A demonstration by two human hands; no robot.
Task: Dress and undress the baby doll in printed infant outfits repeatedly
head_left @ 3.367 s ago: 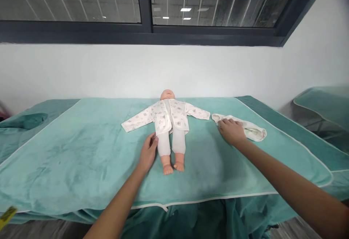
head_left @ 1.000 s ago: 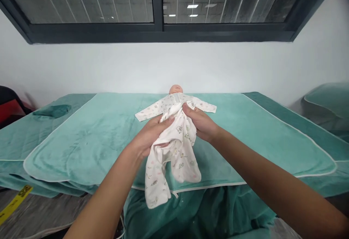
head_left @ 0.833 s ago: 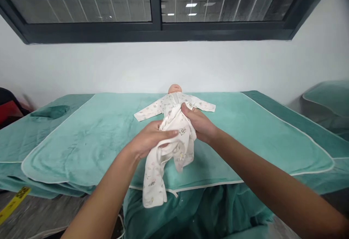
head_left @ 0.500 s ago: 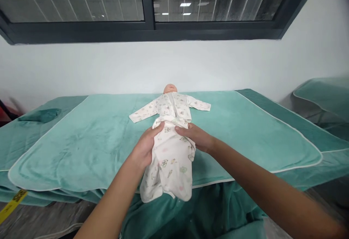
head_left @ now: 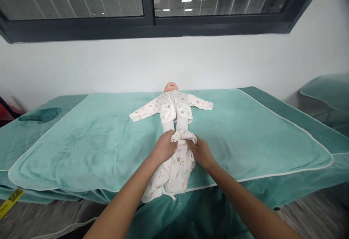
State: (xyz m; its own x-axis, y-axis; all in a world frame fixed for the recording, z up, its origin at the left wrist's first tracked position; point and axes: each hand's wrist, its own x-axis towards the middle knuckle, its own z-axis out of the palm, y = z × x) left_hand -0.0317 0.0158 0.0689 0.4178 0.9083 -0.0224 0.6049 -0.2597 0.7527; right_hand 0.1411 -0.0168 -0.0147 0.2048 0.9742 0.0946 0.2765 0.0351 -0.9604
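A baby doll lies on its back, its head toward the wall and its arms spread in a white patterned jacket. Two white legs show below the jacket's hem. White printed baby pants hang toward me from the doll's feet end, their waistband bunched up. My left hand pinches the left side of that waistband, and my right hand grips its right side. The doll's feet are hidden behind the gathered cloth and my hands.
A light green blanket with white piping covers the bed, over a darker green cover. Behind it rises a white wall with a dark-framed window. A green cushion-like thing stands at the right, and a yellow strap hangs at lower left.
Both hands have come down toward me with the pants, drawing closer together and bunching the waistband. The doll's white legs, covered before, now show.
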